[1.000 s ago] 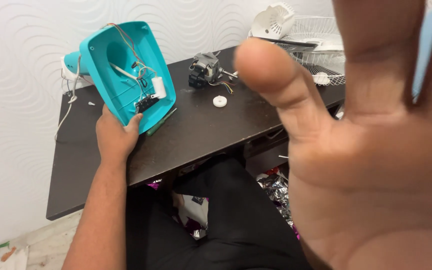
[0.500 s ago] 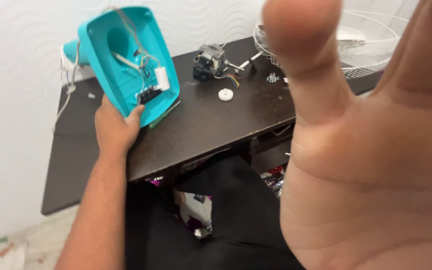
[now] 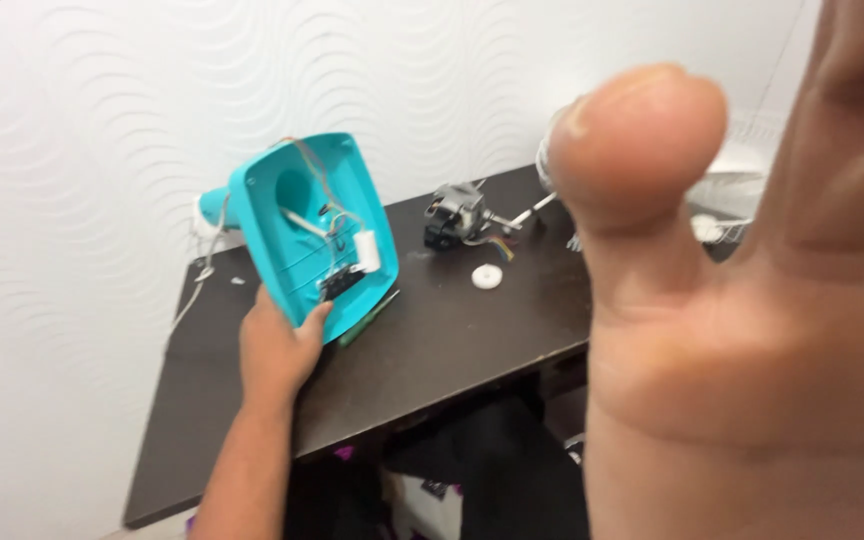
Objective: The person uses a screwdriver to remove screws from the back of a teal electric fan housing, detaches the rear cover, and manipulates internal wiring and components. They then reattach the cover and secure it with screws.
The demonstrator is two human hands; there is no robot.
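My left hand (image 3: 277, 355) grips the lower edge of a turquoise plastic housing (image 3: 302, 235), tilted up on the dark table (image 3: 432, 350) with its open inside facing me. Wires, a white component (image 3: 368, 252) and a black switch block (image 3: 337, 285) sit inside it. My right hand (image 3: 752, 320) is raised very close to the camera, palm toward me and thumb up, fingers apart, holding nothing. It fills the right side of the view and hides what lies behind it.
A small grey motor (image 3: 457, 215) with coloured wires and a shaft lies on the table behind the housing. A white round disc (image 3: 488, 277) lies near it. A green-handled tool (image 3: 367, 317) lies under the housing. A white patterned wall stands behind.
The view has tilted upward, showing more wall. My right hand has come closer to the camera and covers more of the right side. My left hand still holds the housing.
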